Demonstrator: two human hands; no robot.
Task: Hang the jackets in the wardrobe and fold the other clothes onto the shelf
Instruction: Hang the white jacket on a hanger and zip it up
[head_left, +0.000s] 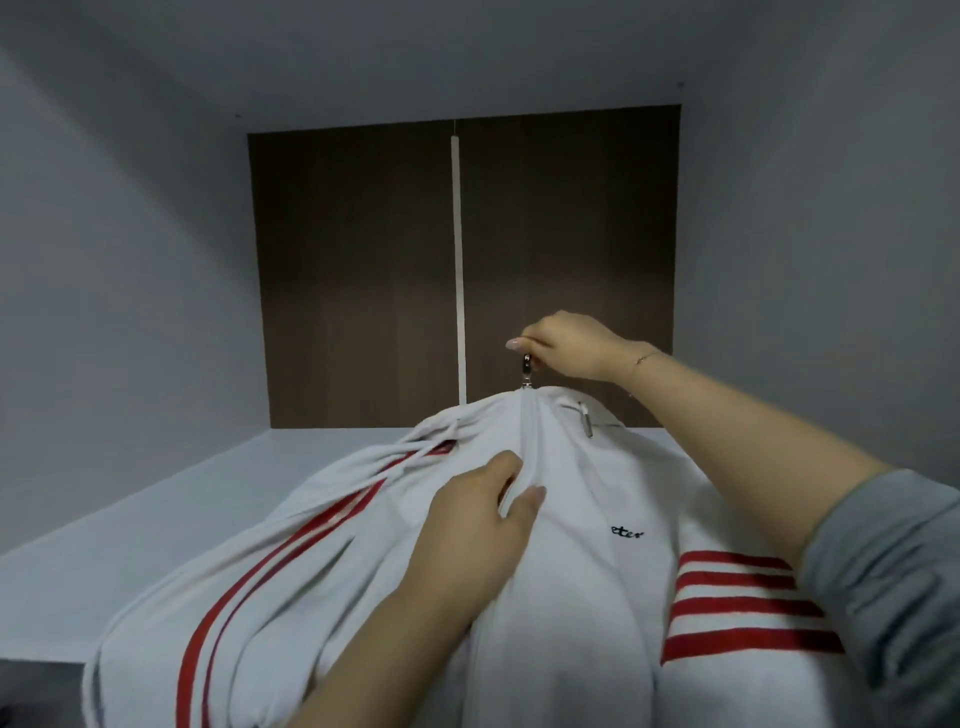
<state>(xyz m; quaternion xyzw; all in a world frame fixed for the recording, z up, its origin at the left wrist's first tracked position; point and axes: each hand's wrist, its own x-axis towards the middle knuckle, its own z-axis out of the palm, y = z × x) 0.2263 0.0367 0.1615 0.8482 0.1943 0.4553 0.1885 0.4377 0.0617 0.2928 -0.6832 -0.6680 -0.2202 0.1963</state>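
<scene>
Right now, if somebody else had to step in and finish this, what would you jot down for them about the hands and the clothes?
Right hand: pinches the zip pull at the top of the white jacket.
Left hand: rests on the jacket's front by the zip, thumb across it.
Jacket: white with red stripes, lying on the white shelf inside the wardrobe, collar toward the dark back panel.
Done: zip looks closed up to the collar.
Left: the jacket is not hung; no hanger or rail in view. No other clothes in view.
</scene>
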